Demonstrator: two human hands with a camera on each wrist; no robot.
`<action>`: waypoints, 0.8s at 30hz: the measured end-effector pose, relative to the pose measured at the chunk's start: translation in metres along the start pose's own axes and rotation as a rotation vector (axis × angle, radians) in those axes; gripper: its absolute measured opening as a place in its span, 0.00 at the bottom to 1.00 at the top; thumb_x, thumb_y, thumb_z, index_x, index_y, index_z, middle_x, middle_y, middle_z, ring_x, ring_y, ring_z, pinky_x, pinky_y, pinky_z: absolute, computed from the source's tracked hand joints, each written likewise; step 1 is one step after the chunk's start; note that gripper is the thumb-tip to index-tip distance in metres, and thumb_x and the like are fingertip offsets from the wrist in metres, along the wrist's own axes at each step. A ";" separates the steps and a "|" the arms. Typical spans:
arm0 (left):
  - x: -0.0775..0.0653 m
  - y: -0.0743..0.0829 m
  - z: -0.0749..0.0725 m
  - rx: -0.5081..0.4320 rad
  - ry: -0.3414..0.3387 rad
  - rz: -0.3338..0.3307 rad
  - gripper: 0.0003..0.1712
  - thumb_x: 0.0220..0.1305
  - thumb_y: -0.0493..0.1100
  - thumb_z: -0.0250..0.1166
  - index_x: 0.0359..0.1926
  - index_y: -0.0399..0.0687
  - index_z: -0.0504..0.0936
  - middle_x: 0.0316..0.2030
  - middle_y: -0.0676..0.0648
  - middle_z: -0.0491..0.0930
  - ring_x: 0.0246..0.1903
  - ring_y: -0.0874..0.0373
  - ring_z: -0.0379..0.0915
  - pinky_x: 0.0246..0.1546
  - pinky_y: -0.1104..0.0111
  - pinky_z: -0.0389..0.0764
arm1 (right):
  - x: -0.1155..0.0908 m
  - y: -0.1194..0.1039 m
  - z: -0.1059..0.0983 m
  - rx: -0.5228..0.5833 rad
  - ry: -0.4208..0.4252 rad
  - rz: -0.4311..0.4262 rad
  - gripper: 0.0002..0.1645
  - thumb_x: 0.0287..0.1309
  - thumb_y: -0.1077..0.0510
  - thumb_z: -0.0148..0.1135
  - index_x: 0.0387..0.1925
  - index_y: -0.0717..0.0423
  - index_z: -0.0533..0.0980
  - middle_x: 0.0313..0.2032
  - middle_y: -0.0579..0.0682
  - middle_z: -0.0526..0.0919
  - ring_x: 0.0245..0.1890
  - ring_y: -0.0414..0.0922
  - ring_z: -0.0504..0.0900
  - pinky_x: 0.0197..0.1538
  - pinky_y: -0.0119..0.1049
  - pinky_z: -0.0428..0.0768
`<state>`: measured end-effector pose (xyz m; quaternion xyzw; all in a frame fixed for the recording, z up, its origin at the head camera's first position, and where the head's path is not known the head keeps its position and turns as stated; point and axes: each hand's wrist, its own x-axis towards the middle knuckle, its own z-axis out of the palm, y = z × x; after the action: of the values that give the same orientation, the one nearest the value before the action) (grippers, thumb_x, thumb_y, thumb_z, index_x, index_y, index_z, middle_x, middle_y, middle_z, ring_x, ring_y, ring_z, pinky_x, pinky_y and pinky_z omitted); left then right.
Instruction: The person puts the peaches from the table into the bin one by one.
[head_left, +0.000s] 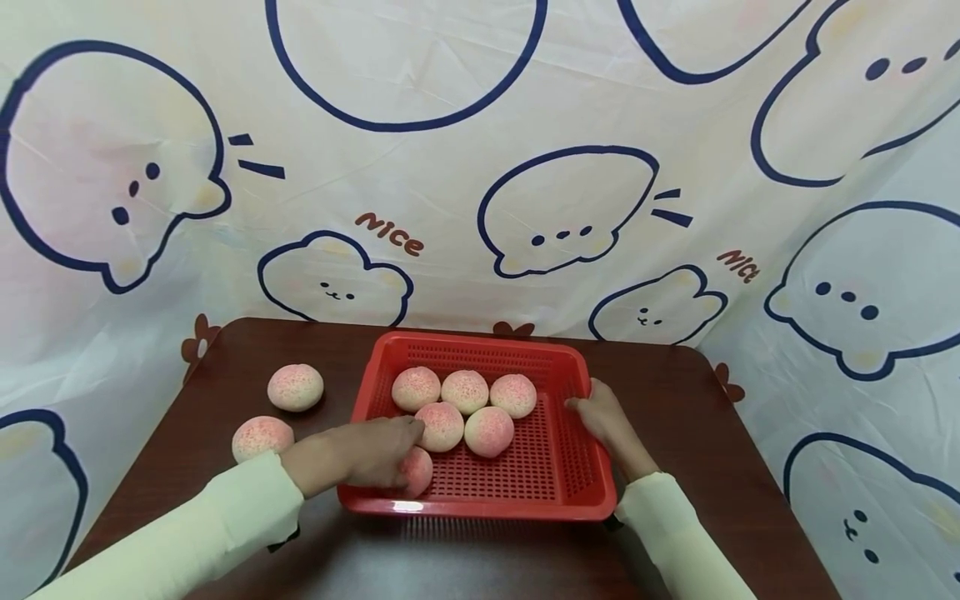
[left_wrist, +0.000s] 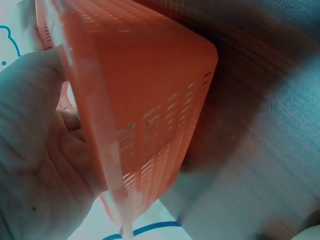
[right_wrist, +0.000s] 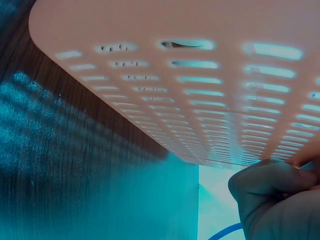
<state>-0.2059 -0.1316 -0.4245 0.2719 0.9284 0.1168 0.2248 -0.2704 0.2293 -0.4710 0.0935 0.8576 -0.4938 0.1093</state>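
Left hand curls round a pink bun at front-left of red basket on worktop. Right hand grips basket's right rim. Bun prob. soft, light; cup it from above.

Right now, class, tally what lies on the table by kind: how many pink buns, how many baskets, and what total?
Pink buns in the red basket: 6, one under the left hand
Pink buns on the table outside the basket: 2
Red baskets: 1, right hand on its rim
Total: 9 things
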 end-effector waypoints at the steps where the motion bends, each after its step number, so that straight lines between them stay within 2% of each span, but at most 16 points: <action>1: -0.001 0.000 -0.002 0.000 0.009 0.004 0.33 0.58 0.51 0.75 0.62 0.46 0.75 0.44 0.54 0.78 0.38 0.61 0.74 0.45 0.63 0.81 | 0.000 0.000 0.000 -0.002 -0.001 -0.003 0.23 0.68 0.66 0.51 0.63 0.64 0.66 0.51 0.67 0.82 0.40 0.54 0.90 0.41 0.48 0.90; 6: -0.005 -0.006 -0.016 0.016 0.126 0.060 0.21 0.63 0.53 0.72 0.51 0.49 0.78 0.36 0.55 0.75 0.30 0.63 0.72 0.34 0.67 0.79 | 0.000 0.001 -0.001 -0.006 0.002 -0.006 0.23 0.68 0.66 0.51 0.63 0.65 0.66 0.51 0.68 0.82 0.40 0.53 0.90 0.41 0.48 0.90; 9: -0.009 -0.012 -0.027 0.067 0.258 0.111 0.16 0.66 0.50 0.70 0.48 0.47 0.79 0.38 0.52 0.78 0.31 0.64 0.72 0.34 0.68 0.81 | 0.001 0.001 -0.001 -0.013 0.007 -0.004 0.23 0.68 0.66 0.52 0.63 0.65 0.66 0.51 0.68 0.82 0.39 0.52 0.90 0.41 0.48 0.90; 12: -0.013 -0.024 -0.039 0.137 0.407 0.132 0.11 0.66 0.45 0.70 0.44 0.46 0.80 0.38 0.49 0.79 0.32 0.62 0.73 0.32 0.68 0.82 | 0.001 0.000 0.000 -0.016 0.009 -0.004 0.23 0.67 0.66 0.52 0.63 0.66 0.66 0.51 0.68 0.82 0.38 0.52 0.90 0.41 0.48 0.90; 14: -0.016 -0.034 -0.047 0.171 0.491 0.115 0.11 0.65 0.41 0.69 0.46 0.43 0.81 0.37 0.48 0.78 0.33 0.60 0.73 0.33 0.67 0.82 | 0.000 -0.001 0.000 -0.015 0.008 -0.003 0.23 0.67 0.66 0.52 0.63 0.65 0.66 0.50 0.67 0.82 0.38 0.52 0.90 0.41 0.48 0.90; 16: -0.020 -0.047 -0.053 0.185 0.543 0.067 0.11 0.65 0.40 0.68 0.46 0.42 0.81 0.37 0.47 0.78 0.34 0.57 0.73 0.34 0.64 0.82 | 0.000 -0.001 0.001 -0.010 0.006 -0.002 0.23 0.68 0.66 0.51 0.63 0.65 0.66 0.50 0.67 0.82 0.38 0.52 0.90 0.40 0.48 0.90; 19: -0.027 -0.068 -0.062 0.176 0.552 -0.023 0.14 0.67 0.39 0.66 0.51 0.38 0.79 0.44 0.42 0.79 0.41 0.49 0.77 0.42 0.55 0.85 | -0.001 -0.002 0.001 -0.004 0.004 -0.001 0.24 0.68 0.66 0.51 0.64 0.64 0.66 0.51 0.67 0.82 0.38 0.53 0.91 0.40 0.48 0.90; 22: -0.033 -0.087 -0.067 0.153 0.499 -0.087 0.21 0.65 0.38 0.67 0.57 0.35 0.76 0.53 0.36 0.77 0.52 0.41 0.77 0.52 0.43 0.81 | -0.001 -0.002 0.001 0.000 0.005 0.003 0.24 0.68 0.66 0.51 0.64 0.64 0.66 0.51 0.68 0.82 0.38 0.53 0.91 0.40 0.48 0.90; 24: -0.036 -0.099 -0.068 0.141 0.442 -0.099 0.28 0.63 0.39 0.70 0.61 0.34 0.74 0.56 0.34 0.76 0.57 0.37 0.75 0.54 0.38 0.78 | -0.001 -0.002 0.001 -0.003 0.006 0.002 0.24 0.68 0.66 0.51 0.64 0.64 0.66 0.51 0.68 0.82 0.39 0.54 0.91 0.40 0.48 0.90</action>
<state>-0.2560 -0.2399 -0.3861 0.2089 0.9731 0.0970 0.0020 -0.2698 0.2275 -0.4693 0.0956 0.8585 -0.4922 0.1074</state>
